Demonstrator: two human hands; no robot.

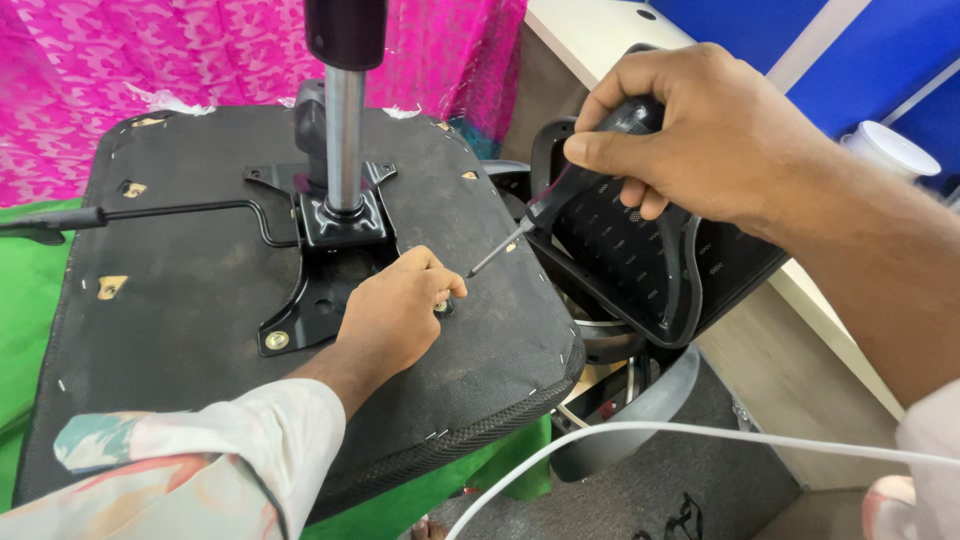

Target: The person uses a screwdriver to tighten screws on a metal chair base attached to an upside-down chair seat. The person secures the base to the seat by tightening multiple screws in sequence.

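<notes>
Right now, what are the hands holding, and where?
Right hand grips a screwdriver by its handle. Left hand pinches a small fastener on the seat.

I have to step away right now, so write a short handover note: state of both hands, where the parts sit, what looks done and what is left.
Left hand: fingertips pinch a small screw against the upturned chair seat, beside the black metal bracket.
Right hand: shut on the screwdriver, tip hovering just short of that screw, not yet engaged.
Gas-lift column stands upright in the bracket.
Done: one bolt sits in the bracket's near-left arm.
Left: the pinched screw is not yet driven. Other fasteners cannot be judged from here.
</notes>
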